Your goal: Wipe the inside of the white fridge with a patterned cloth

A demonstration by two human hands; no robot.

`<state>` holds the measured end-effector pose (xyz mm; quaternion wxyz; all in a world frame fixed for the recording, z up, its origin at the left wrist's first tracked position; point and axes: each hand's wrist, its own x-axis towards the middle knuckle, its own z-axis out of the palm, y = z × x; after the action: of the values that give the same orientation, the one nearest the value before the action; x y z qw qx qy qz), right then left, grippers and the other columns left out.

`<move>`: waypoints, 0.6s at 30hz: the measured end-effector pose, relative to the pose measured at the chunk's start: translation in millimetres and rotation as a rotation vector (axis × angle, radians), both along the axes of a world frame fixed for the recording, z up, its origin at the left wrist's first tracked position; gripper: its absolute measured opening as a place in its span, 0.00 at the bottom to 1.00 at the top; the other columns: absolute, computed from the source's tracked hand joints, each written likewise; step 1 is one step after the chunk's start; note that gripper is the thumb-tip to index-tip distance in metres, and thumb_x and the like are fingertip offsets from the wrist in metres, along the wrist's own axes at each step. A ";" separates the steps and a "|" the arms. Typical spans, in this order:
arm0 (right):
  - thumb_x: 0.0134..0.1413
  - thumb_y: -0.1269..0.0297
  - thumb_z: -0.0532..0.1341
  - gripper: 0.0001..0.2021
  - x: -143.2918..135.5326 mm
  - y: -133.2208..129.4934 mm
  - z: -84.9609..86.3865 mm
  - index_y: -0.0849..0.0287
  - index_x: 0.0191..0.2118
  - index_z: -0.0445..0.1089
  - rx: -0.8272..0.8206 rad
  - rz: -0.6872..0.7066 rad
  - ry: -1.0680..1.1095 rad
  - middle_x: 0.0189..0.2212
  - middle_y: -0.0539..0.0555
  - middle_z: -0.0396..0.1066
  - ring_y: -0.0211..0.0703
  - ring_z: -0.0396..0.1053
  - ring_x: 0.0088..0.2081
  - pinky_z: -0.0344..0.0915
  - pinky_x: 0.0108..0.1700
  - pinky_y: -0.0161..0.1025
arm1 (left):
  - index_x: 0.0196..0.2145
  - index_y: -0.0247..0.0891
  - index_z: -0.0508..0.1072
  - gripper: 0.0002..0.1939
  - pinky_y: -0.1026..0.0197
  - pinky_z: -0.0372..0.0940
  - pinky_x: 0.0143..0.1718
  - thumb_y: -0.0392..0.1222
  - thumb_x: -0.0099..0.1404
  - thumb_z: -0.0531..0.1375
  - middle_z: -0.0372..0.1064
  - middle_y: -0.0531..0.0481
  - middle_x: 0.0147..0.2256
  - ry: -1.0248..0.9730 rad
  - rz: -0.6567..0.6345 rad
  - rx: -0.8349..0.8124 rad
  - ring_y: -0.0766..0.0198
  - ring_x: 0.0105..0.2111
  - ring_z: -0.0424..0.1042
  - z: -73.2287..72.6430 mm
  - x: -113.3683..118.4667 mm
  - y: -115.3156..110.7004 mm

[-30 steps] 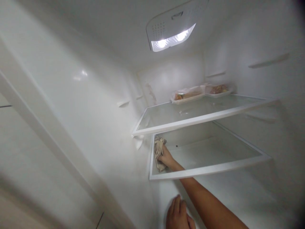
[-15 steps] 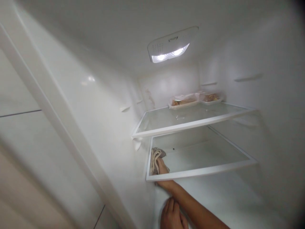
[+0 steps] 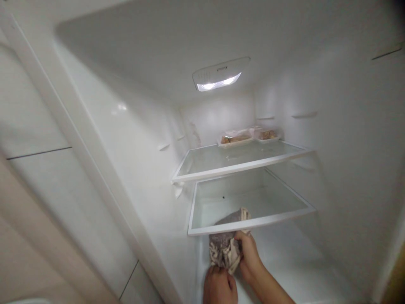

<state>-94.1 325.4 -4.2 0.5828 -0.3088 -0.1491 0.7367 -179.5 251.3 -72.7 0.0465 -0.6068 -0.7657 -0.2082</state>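
Observation:
A crumpled grey and cream cloth (image 3: 226, 249) hangs between my hands below the front edge of the lower glass shelf (image 3: 253, 223) in a fridge. My right hand (image 3: 248, 253) grips its right side, thumb on the fabric. At the bottom of the view my left hand (image 3: 220, 285) closes on its lower end, fingers curled. The cloth's upper part shows through the glass, with a cream fold at its top right.
Above is the upper glass shelf (image 3: 240, 157), with two wrapped food trays (image 3: 237, 138) at its back. A lit lamp (image 3: 220, 80) sits in the ceiling. Smooth white walls (image 3: 126, 169) with moulded ledges flank the shelves. A small dark spot shows through the lower shelf.
My right hand has drawn the cloth from under the shelf's left side, towards me and to the right. My left hand now holds it too. The view has shifted slightly back.

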 end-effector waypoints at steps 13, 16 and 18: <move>0.32 0.69 0.62 0.10 31.7 16.1 38.3 0.54 0.24 0.59 -0.099 0.073 0.003 0.14 0.43 0.62 0.38 0.63 0.18 0.64 0.23 0.37 | 0.42 0.39 0.81 0.23 0.55 0.72 0.51 0.25 0.59 0.50 0.81 0.43 0.40 0.058 -0.063 0.064 0.56 0.44 0.79 7.9 -1.7 -0.6; 0.32 0.69 0.62 0.10 27.9 24.5 34.2 0.54 0.24 0.59 -0.079 0.052 0.000 0.15 0.43 0.62 0.38 0.62 0.19 0.63 0.23 0.37 | 0.48 0.38 0.79 0.26 0.53 0.72 0.54 0.25 0.59 0.50 0.80 0.42 0.47 0.069 -0.075 0.067 0.55 0.48 0.78 4.2 -3.1 0.0; 0.32 0.69 0.61 0.09 27.8 27.8 33.0 0.54 0.24 0.60 -0.079 0.051 -0.005 0.15 0.43 0.61 0.37 0.62 0.18 0.63 0.23 0.36 | 0.49 0.38 0.78 0.26 0.54 0.72 0.54 0.25 0.59 0.50 0.79 0.43 0.47 0.062 -0.072 0.053 0.56 0.48 0.78 5.2 -3.1 -0.2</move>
<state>-66.3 353.1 28.8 0.5510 -0.3294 -0.1291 0.7558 -182.6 251.1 -67.4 0.0788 -0.6388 -0.7357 -0.2111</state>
